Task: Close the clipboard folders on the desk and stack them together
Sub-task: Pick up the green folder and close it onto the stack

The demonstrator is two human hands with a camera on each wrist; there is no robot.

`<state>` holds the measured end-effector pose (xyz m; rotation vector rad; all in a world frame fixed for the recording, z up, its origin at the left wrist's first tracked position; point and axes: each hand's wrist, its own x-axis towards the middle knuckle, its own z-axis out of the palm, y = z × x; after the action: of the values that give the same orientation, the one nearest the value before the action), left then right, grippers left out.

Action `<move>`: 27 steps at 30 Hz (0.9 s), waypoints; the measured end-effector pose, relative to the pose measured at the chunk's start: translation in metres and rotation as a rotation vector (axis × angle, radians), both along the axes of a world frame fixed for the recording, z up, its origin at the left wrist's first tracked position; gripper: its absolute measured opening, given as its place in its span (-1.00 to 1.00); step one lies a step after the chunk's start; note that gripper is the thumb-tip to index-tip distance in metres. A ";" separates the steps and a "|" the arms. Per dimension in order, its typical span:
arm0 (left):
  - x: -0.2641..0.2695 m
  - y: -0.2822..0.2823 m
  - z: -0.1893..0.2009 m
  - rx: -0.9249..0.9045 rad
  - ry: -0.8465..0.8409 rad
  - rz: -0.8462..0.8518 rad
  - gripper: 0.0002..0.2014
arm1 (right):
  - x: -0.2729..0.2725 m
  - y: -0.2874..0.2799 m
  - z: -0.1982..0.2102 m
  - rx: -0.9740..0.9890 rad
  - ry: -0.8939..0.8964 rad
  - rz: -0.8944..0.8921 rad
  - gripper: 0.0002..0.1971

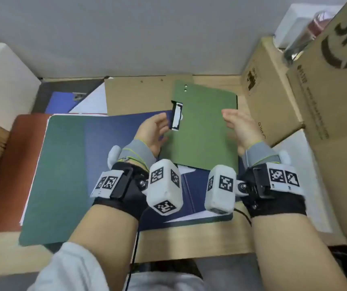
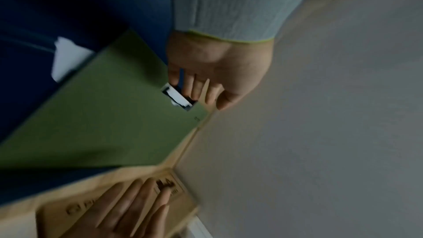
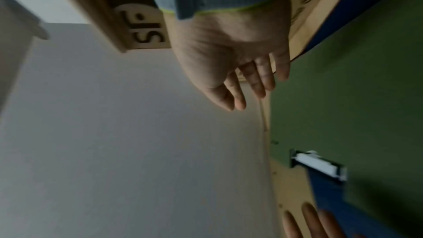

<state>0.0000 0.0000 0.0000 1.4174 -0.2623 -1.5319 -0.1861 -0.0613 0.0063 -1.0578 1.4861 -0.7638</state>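
The wooden table (image 1: 189,240) carries a spread of folders, hemmed in on the right by cardboard boxes (image 1: 277,89). Largest among the folders is a dark green one (image 1: 59,177) lying flat on the left, with a blue folder (image 1: 113,139) overlapping it toward the middle; white paper shows at the blue one's near edge, so it looks open or at least not squared up. A red-brown folder (image 1: 10,171) sits under the left side, and a tan board (image 1: 139,95) and another blue folder (image 1: 63,101) lie at the back.

On top, right of centre, rests the olive green folder (image 1: 204,131), closed, cover up, its clip (image 1: 176,117) showing at the left edge.

The left hand (image 1: 153,131) hovers beside the clip with fingers relaxed, holding nothing. The right hand (image 1: 237,127) is over the folder's right edge, fingers straight, its grip empty too.

As a judgement: the olive folder looks done and placed. What remains is closing whatever below is open and squaring the scattered folders into one neat stack, so the task seems partway through.
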 end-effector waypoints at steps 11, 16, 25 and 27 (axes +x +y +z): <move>-0.004 0.017 -0.047 0.162 -0.153 0.037 -0.76 | -0.022 0.029 -0.087 0.242 0.113 -0.138 -0.31; -0.007 0.017 -0.047 0.140 -0.142 -0.043 -0.75 | -0.026 0.035 -0.091 0.217 0.151 -0.169 -0.31; 0.015 0.034 -0.046 -0.005 -0.194 -0.311 -0.80 | -0.020 0.030 -0.080 0.284 0.033 -0.191 -0.08; 0.023 0.042 -0.045 -0.023 -0.185 -0.339 -0.78 | -0.022 0.025 -0.078 0.279 -0.025 -0.231 -0.13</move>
<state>0.0229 0.0420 -0.0447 1.5557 -0.6589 -1.6592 -0.2076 -0.0366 -0.0719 -0.6724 1.6568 -0.7006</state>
